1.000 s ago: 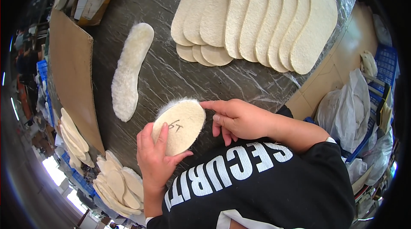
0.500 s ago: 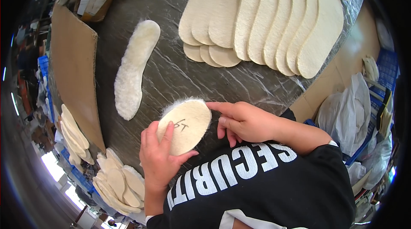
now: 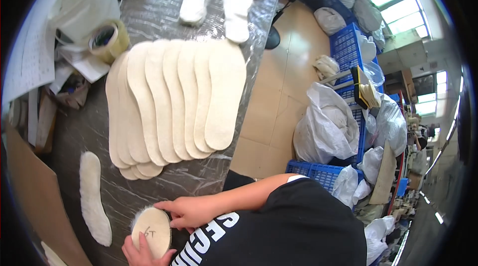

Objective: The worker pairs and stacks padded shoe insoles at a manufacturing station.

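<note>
My left hand (image 3: 142, 254) grips a fleece insole (image 3: 160, 235) near the front edge of the table, thumb on its pale backing, which faces up with a dark handwritten mark. White fluff shows along its far rim. My right hand (image 3: 191, 211) has its index finger stretched to the insole's upper edge, the other fingers loosely bent and apart. Left of both hands a single insole (image 3: 93, 199) lies fluffy side up. Beyond them, overlapping cream insoles (image 3: 226, 94) are fanned out in a row, backing up.
The dark marbled table (image 3: 206, 176) carries more fluffy insoles (image 3: 236, 12) at its far end. A tape roll (image 3: 112, 42) and papers (image 3: 32, 49) sit at far left, a cardboard sheet (image 3: 32, 186) nearer. Right of the table are white sacks (image 3: 326, 124) and blue crates (image 3: 346, 47).
The view has swung right, shifting the table and hands leftward and lower and showing more floor and crates. My left hand still holds the insole; my right finger stays at its edge.
</note>
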Motion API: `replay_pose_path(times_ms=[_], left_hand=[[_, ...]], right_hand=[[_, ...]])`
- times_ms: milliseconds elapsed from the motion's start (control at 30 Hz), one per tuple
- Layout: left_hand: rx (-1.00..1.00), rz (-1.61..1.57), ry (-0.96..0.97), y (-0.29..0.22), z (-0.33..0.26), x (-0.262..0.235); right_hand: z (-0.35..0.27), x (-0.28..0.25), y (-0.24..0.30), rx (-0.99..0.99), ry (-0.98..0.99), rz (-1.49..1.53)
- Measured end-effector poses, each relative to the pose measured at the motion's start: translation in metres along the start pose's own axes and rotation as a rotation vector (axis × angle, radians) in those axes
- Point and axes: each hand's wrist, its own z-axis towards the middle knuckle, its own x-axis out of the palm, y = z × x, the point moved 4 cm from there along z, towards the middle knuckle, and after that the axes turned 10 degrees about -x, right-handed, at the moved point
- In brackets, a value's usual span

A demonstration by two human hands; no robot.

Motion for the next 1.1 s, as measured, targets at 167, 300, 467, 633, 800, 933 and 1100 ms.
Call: replay_pose_path(times_ms=[167,300,467,633,800,933,1100], left_hand=[[0.016,-0.020,0.054,-0.011,0.006,-0.006],[-0.011,-0.007,0.051,-0.006,0.004,0.002],[-0.051,-0.022,-0.014,0.005,-0.003,0.009],[-0.080,0.031,0.021,-0.018,0.005,-0.006],[-0.132,-0.032,0.079,-0.027,0.015,-0.006],[-0.129,-0.028,0.082,-0.026,0.009,-0.010],[-0.113,-0.024,0.098,-0.025,0.010,-0.010]], right_hand=[[-0.010,0.005,0.002,0.004,-0.154,0.029],[-0.006,0.007,-0.003,-0.019,-0.157,0.031],[0.000,0.009,-0.002,-0.093,-0.148,0.020],[-0.017,0.002,0.009,-0.015,-0.193,0.010],[-0.040,-0.010,0.009,0.078,-0.206,0.118],[-0.035,-0.007,0.014,0.100,-0.090,0.066],[-0.031,-0.011,0.022,0.022,-0.135,-0.016]])
